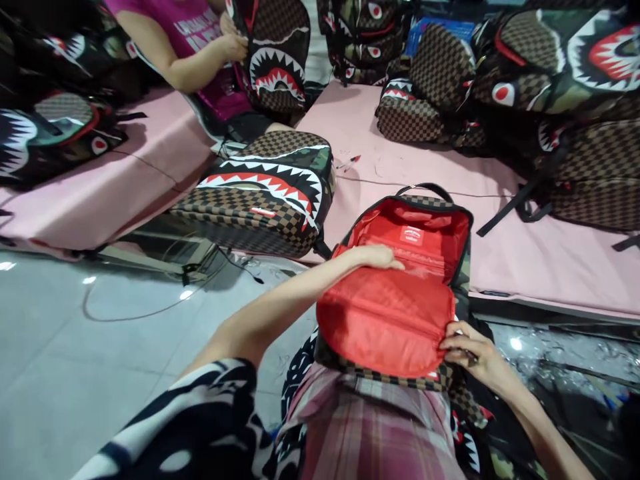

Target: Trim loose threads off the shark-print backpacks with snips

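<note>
1. The left hand (383, 257) lies flat and open, palm down, fingers close together. It holds nothing. It rests on the red cloth inside the bag, at the left side where the flap folds.
2. The right hand (470, 353) has its fingers curled in. They pinch the right edge of the red padded flap (385, 320). (There may be something small and dark in this hand too, but I cannot tell.)
3. Both hands are on the open brown checked backpack with a red inside (425, 230). It sits on the person's lap, on the pink plaid trousers (370, 427). Its long way runs from the lap out to the table. The black loop handle (425, 188) is at the far end.
4. The flap hangs down toward the person. The right hand is at the near right corner. The left hand is farther up and to the left.
5. The far end of the bag leans on the pink table (525, 267).
6. A closed shark-mouth backpack (265, 200) lies on the table, to the left.
7. More shark backpacks are piled at the far right (550, 80).
8. Across the table, another person in a pink shirt (195, 33) holds one more backpack (277, 60).
</note>
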A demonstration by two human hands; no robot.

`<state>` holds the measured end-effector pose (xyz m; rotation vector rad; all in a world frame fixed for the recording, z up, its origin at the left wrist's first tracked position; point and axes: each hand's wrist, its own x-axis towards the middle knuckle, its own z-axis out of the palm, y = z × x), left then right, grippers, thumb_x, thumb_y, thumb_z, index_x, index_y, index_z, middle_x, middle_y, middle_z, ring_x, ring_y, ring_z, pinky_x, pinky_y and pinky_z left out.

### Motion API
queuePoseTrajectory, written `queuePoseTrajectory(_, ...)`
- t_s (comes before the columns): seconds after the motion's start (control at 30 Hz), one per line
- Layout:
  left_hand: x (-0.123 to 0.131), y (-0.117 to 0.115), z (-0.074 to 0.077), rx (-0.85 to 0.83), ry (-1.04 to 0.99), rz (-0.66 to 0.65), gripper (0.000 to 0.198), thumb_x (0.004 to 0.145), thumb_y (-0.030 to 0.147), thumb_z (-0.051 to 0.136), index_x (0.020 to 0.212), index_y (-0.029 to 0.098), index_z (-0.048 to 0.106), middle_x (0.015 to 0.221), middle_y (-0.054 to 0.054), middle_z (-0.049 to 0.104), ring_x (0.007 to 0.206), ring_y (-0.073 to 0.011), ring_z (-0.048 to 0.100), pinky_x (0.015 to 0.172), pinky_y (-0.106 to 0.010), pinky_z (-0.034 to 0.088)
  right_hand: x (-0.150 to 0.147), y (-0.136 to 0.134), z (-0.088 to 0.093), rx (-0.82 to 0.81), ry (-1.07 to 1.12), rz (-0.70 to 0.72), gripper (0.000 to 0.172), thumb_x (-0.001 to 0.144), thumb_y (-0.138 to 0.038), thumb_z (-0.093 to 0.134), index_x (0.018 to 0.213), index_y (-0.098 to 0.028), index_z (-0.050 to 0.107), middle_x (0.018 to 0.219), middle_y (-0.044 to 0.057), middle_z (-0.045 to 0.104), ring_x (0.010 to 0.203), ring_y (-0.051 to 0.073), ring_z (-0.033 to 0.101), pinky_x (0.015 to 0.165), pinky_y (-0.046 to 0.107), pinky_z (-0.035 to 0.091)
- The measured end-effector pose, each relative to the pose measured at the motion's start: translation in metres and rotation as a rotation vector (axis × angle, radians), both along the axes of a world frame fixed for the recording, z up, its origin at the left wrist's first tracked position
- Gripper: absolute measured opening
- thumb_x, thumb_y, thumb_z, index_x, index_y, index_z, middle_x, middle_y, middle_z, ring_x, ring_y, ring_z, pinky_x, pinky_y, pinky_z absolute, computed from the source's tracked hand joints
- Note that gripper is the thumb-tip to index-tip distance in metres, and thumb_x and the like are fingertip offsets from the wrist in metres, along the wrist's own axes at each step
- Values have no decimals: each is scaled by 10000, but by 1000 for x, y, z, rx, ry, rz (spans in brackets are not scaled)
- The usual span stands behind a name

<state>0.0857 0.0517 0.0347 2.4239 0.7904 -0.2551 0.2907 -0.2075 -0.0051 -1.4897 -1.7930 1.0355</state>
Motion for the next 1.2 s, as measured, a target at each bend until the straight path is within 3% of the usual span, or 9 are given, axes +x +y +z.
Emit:
queuePoseTrajectory(0.1, -16, -36, 3, 51, 76, -111, 398, 878, 442, 391, 835, 185, 693, 852, -77, 705, 794, -236, 651, 737, -328, 448, 19, -6, 30, 42, -8, -95, 172, 831, -307, 539, 896, -237, 683, 970, 72, 625, 885, 194, 613, 676, 259, 497)
queuePoseTrajectory(0.17, -29, -59, 10, 148, 111, -144, 442, 905, 458, 316, 923, 192, 669, 892, -93, 699, 801, -242, 655, 721, -339, 454, 26, 12, 46, 179, -71, -182, 213, 867, -259, 462, 916, -244, 669, 965, 58, 644, 899, 191, 611, 721, 268, 491)
queuePoseTrajectory(0.33, -35, -96, 17, 328, 57, -160, 449, 905, 470, 329, 986, 148, 631, 870, -123, 690, 746, -216, 655, 644, -289, 448, -16, 123, 47, 357, -544, -42, 462, 775, -53, 383, 1194, -169, 538, 1187, 97, 572, 1105, 228, 497, 918, 352, 411)
queuePoseTrajectory(0.43, -39, -96, 10, 341, 24, -127, 471, 902, 490, 319, 1001, 153, 633, 884, -119, 690, 765, -215, 653, 639, -283, 443, -51, 168, 35, 307, -817, 18, 500, 761, -23, 352, 1219, -154, 503, 1139, 113, 600, 1058, 235, 530, 827, 320, 433)
queuePoseTrajectory(0.53, -53, -84, 1, 232, 48, 3, 413, 904, 478, 331, 1061, 229, 621, 990, -61, 685, 868, -212, 641, 698, -283, 450, -57, 171, 22, 103, -1018, 28, 337, 846, -113, 330, 1093, -180, 549, 914, 101, 666, 815, 225, 627, 621, 276, 419)
queuePoseTrajectory(0.63, -66, -68, -10, 126, 32, 164, 369, 914, 424, 333, 973, 244, 649, 987, -25, 679, 917, -182, 619, 781, -273, 444, -43, 157, 12, -42, -1078, 7, 280, 890, -159, 303, 1045, -193, 534, 839, 84, 676, 716, 201, 645, 534, 241, 354)
queuePoseTrajectory(0.77, -64, -51, -29, 295, -26, 467, 317, 907, 264, 343, 1132, 152, 536, 1113, -96, 593, 993, -179, 572, 860, -285, 433, -33, 151, 4, -90, -1066, -35, 275, 916, -185, 280, 1041, -204, 525, 841, 84, 682, 727, 194, 653, 533, 231, 342)
queuePoseTrajectory(0.9, -52, -42, -41, 292, 59, 356, 312, 913, 225, 322, 1164, 170, 498, 1195, -90, 548, 1099, -177, 528, 927, -291, 407, -28, 156, 0, -115, -1042, -50, 261, 915, -183, 294, 1022, -206, 531, 827, 75, 684, 738, 195, 657, 559, 230, 362)
queuePoseTrajectory(1.2, -27, -31, -44, 221, 209, 269, 325, 909, 237, 284, 1016, 108, 562, 928, -153, 643, 834, -270, 650, 685, -368, 493, -18, 173, -7, -128, -912, 11, 293, 880, -148, 361, 1099, -202, 548, 942, 92, 676, 868, 195, 640, 695, 251, 436)
